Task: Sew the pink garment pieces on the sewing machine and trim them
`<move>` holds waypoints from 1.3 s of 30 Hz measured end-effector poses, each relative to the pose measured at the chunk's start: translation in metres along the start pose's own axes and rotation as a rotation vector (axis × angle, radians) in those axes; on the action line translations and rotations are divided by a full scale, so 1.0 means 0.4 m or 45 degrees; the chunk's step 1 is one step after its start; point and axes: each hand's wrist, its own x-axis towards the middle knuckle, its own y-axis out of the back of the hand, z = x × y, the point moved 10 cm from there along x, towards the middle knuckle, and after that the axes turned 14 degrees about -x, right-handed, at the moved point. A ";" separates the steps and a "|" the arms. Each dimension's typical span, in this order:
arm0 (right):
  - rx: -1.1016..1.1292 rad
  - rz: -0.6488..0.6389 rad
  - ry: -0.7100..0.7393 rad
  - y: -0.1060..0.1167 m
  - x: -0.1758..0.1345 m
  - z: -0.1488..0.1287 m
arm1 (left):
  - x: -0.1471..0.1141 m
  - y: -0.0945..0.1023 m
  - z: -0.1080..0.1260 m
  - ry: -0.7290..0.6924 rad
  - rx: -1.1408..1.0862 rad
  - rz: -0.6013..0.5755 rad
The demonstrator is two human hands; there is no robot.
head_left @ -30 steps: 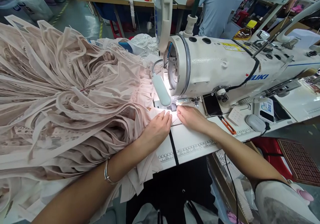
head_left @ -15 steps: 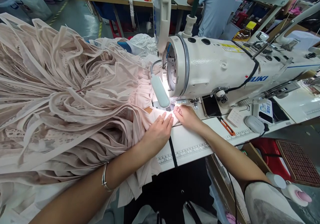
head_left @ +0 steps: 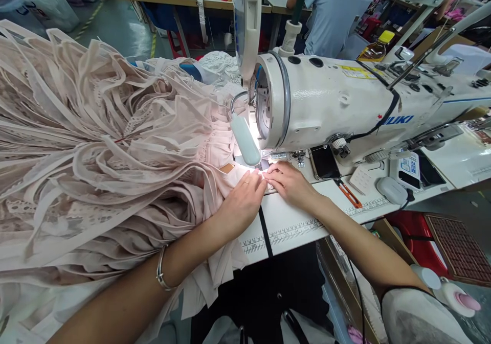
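A pale pink fabric piece point(head_left: 232, 177) lies at the needle area of a white sewing machine point(head_left: 318, 98). My left hand point(head_left: 242, 201) rests flat on this fabric with its fingers stretched forward, a ring on one finger. Close beside it, my right hand point(head_left: 293, 184) grips the fabric's edge, fingers together; the thumb is mostly hidden. The two hands' fingertips nearly meet. Above them, a pale green lamp head point(head_left: 245, 140) partly blocks the view of the needle. The fabric runs left into a large heap of pink garments point(head_left: 130, 155) with straps and lace.
On the table point(head_left: 295, 234), right of my hands, are a phone point(head_left: 325, 162), an orange cutter point(head_left: 349, 195) and a grey case point(head_left: 391, 189). A ruler strip follows the front edge. Behind the machine stands a person point(head_left: 332, 17) in light blue, near a yellow-capped bottle point(head_left: 378, 46).
My right hand has shifted slightly, its fingers now reaching further left over the fabric, nearer the left fingertips. The left hand stays nearly in place.
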 end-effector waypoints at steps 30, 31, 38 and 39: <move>0.170 -0.278 -0.082 -0.067 -0.003 0.077 | 0.037 -0.034 0.009 -0.087 0.047 -0.039; 0.156 -0.276 -0.090 -0.067 -0.002 0.076 | 0.038 -0.030 0.011 -0.097 0.074 -0.026; 0.118 -0.290 -0.122 -0.061 0.004 0.069 | 0.040 -0.013 0.015 -0.138 0.114 0.038; 0.115 -0.303 -0.137 -0.062 0.004 0.070 | 0.040 -0.013 0.014 -0.132 0.100 0.036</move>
